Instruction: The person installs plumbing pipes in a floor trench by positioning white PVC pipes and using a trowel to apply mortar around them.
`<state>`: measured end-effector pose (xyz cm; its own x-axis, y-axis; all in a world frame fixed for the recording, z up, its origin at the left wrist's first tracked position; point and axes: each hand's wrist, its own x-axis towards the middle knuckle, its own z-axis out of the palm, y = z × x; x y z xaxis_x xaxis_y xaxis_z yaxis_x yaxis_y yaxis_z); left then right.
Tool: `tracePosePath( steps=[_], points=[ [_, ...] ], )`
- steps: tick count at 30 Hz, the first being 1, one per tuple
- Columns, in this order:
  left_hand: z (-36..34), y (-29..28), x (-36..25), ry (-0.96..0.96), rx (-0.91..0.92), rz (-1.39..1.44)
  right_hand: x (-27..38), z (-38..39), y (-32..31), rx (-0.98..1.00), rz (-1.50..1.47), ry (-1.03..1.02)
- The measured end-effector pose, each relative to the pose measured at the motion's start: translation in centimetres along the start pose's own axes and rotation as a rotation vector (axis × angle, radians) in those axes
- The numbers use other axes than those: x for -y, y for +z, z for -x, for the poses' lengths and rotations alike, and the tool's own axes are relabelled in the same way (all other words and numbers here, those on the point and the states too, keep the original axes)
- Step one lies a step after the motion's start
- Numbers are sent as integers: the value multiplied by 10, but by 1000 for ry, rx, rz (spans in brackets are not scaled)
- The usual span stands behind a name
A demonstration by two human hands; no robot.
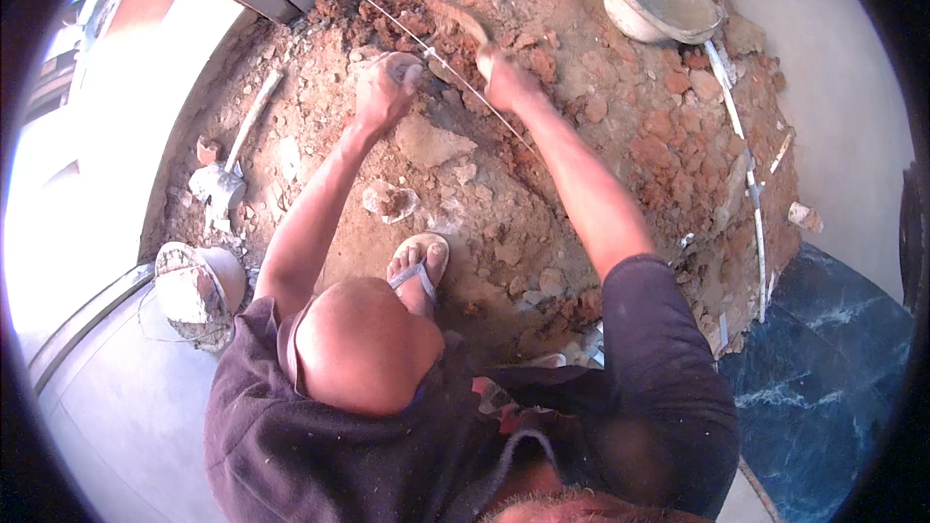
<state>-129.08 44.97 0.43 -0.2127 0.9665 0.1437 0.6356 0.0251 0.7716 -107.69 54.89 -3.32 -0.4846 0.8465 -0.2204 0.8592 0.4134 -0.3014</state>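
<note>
Nearest, the sandalled foot point(422, 263) stood among loose soil and rubble point(484, 199), where crumbling lumps could have rolled underfoot and cost the person balance, and a sharp fragment could have cut the exposed toes. Farther out, the taut white string point(378, 9) ran diagonally between the hands and met the inner edge of the right forearm point(581, 174); a sideways swing of that arm might have snagged it or pulled it off line. Farther still, the closeness of the two hands left the left fingers open to a knock from the curved brown tool point(463, 19), should it have glanced off a stone. As for pose, both arms reached forward from the shoulders, the left slightly bent, the right nearly straight and slanting inward. The right hand point(508, 82) was closed around the near end of the tool, which lay beyond it, slanting far and left. The left hand point(383, 92) was curled, its fingers bent at a rounded greyish lump point(402, 62), though whether it gripped that or merely pressed on it could not be told.
</note>
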Motion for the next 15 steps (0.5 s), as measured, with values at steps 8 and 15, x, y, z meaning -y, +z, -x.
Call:
tracePosePath(
  steps=[8,15],
  points=[
    [10,-18,22,-58,-62,-57,-6,27,-101,208,-418,125],
    [8,-3,9,-136,49,-21,-60,80,-110,-418,-255,161]
  ],
)
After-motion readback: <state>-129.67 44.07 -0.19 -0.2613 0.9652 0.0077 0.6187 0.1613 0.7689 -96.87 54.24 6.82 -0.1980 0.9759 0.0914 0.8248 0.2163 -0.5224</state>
